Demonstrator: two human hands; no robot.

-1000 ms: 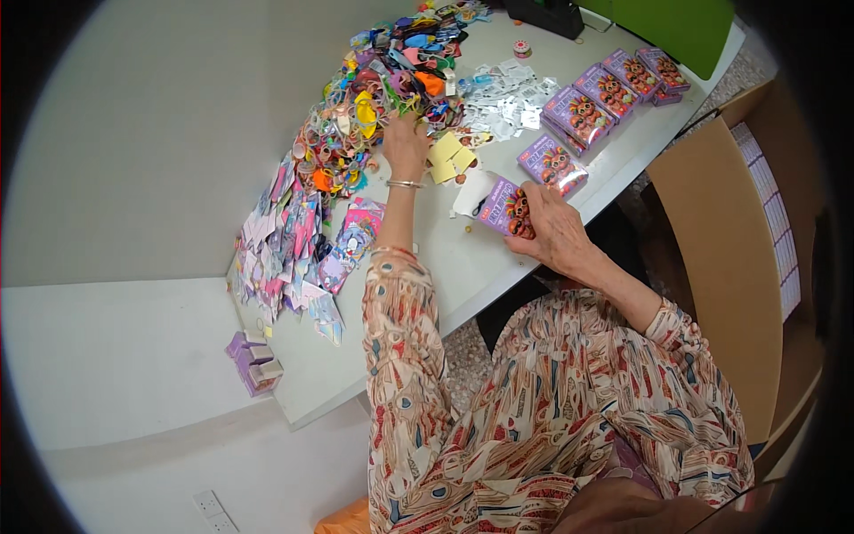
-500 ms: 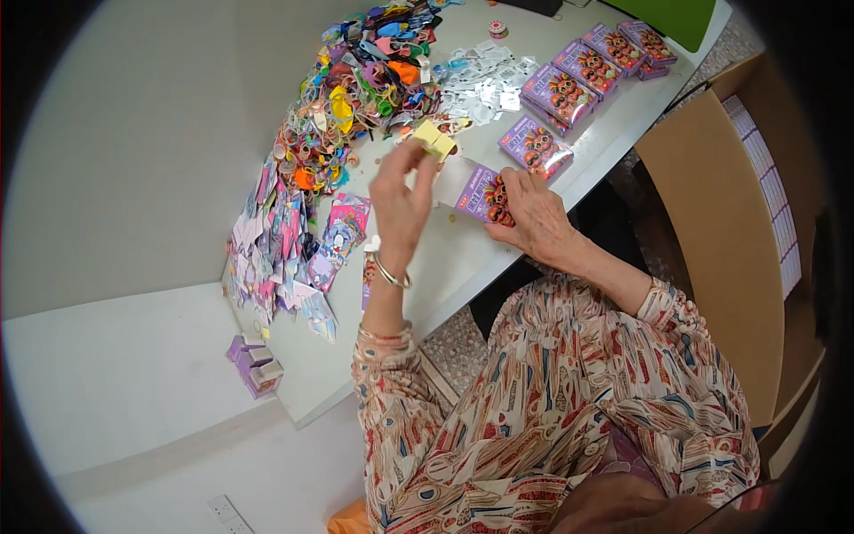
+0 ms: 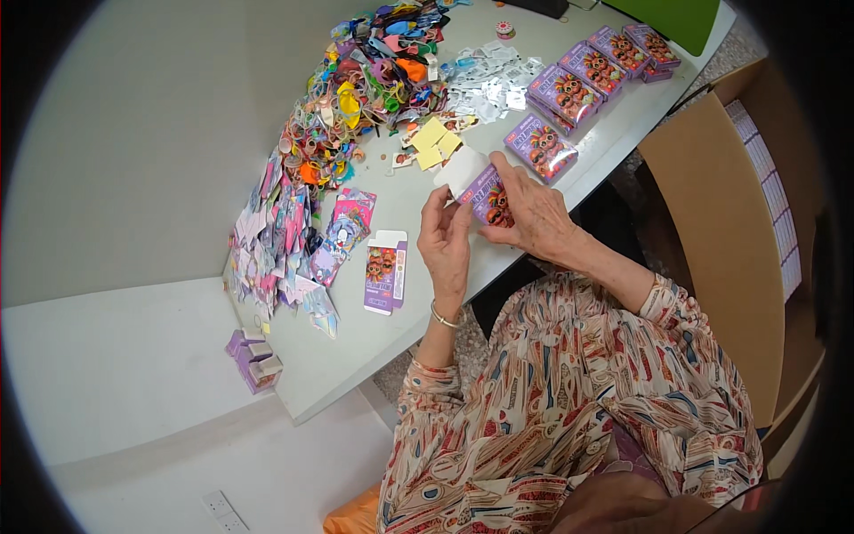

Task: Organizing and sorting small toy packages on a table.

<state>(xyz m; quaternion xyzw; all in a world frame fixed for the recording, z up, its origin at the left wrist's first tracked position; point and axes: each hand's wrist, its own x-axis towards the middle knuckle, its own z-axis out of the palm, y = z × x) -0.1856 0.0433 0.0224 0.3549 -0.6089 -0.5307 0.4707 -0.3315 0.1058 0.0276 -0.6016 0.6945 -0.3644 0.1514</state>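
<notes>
My right hand (image 3: 537, 214) is wrapped round a small purple printed box (image 3: 492, 203), holding it over the table's near side. A white end flap (image 3: 465, 169) stands out from the box's far left end. Thumb and fingers of my left hand (image 3: 445, 240) pinch that same end; whether anything small is between them is hidden. Just beyond the box, yellow cards (image 3: 433, 142) lie on some small printed pieces. A similar purple box (image 3: 541, 148) rests right of my hands. To the left lies a flattened purple carton (image 3: 384, 271).
A heap of colourful small items (image 3: 374, 80) runs along the wall, beside printed packets (image 3: 280, 240) and silvery sachets (image 3: 489, 80). Stacked purple boxes (image 3: 569, 93) line the right edge. A large cardboard carton (image 3: 712, 240) stands right of me. Purple boxes (image 3: 253, 360) sit beyond the left corner.
My left hand has moved from the yellow cards toward me and right, onto the box's end. The box has tilted, its white flap now shows, and the flattened carton is uncovered.
</notes>
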